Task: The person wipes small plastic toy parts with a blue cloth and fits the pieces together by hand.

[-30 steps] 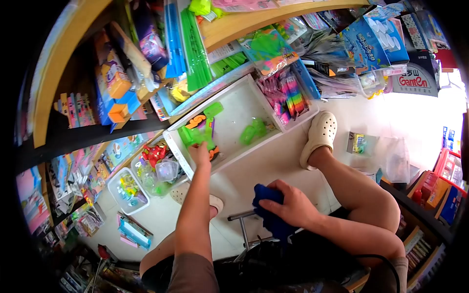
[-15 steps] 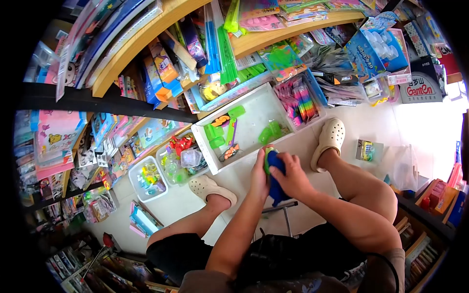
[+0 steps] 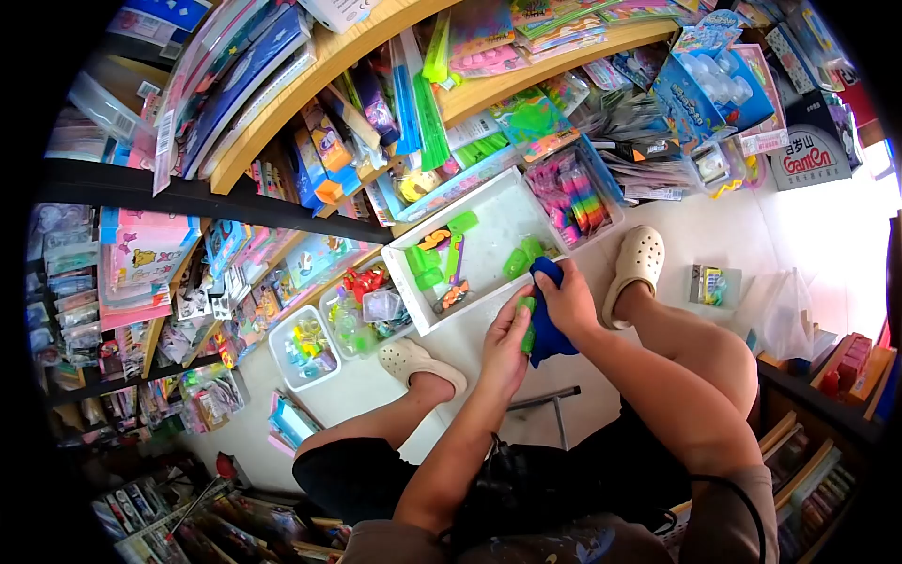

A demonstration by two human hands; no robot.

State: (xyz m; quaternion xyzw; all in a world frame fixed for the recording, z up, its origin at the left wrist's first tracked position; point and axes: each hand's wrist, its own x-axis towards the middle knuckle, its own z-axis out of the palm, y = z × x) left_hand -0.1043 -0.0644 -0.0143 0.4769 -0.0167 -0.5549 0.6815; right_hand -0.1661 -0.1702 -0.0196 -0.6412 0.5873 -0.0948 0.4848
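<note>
A green item [image 3: 529, 329] is gripped in the left hand [image 3: 507, 336], held against a blue cloth [image 3: 552, 350] gripped in the right hand [image 3: 568, 299], on the near side of a white tray [image 3: 493, 230]. Wiping is judged to be in hand; a steady hold is called for. On a dark box [image 3: 810, 155], "Ganten" is read under Chinese characters; smaller labels cannot be read.

Pale, glossy tiled floor [image 3: 700, 214] reflects bright white light [image 3: 863, 230] at right. Light-brown wooden shelf boards [image 3: 493, 87] and black shelf edge [image 3: 188, 194] span upper left.
</note>
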